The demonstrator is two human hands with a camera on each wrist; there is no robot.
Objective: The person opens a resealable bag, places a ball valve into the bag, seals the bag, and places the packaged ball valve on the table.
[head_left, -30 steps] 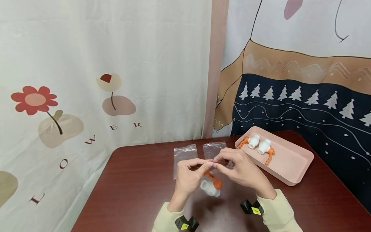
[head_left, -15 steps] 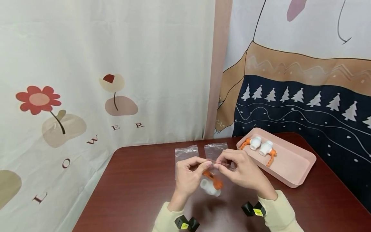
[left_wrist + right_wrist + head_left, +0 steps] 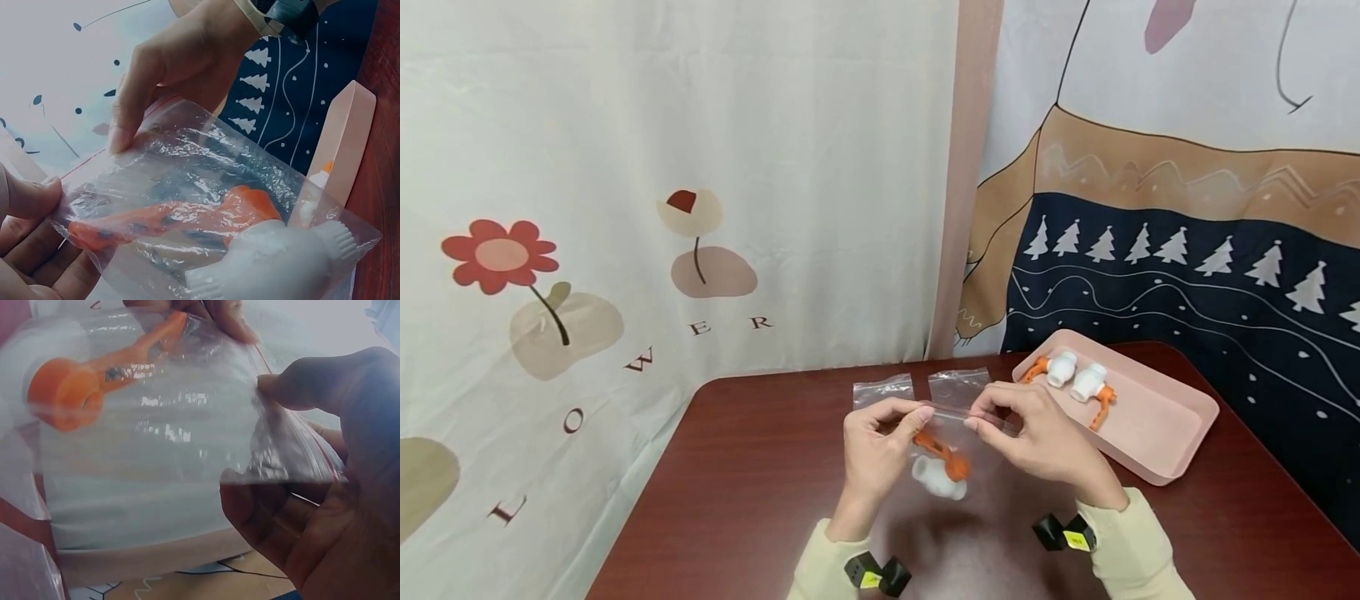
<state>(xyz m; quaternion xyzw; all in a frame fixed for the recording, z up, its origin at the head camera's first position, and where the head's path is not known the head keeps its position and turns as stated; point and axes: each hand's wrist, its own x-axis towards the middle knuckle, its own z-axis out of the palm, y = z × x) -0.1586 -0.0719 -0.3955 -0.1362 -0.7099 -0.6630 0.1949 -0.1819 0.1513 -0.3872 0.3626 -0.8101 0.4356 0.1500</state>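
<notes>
Watch your pinch first: the white tap (image 3: 942,479) hangs in the clear bag (image 3: 187,140) below your fingertips, above the table (image 3: 760,467), so if one corner slips, its weight could tip the bag and let it fall. The seal (image 3: 306,430) along the red line could end up shut in places only, if you press it unevenly; I cannot tell whether it is closed now. The end of the orange handle (image 3: 150,222) sits close by your left fingertips, and might crowd that corner or strain the thin plastic if you pull too hard

Your left hand (image 3: 874,452) pinches the top edge near one end, thumb against fingers with just the plastic between. Your right hand (image 3: 1037,437) grips toward the other end the same way, apart from your left. Two more taps (image 3: 1088,382) lie in the pink tray (image 3: 1150,429) to your right
</notes>
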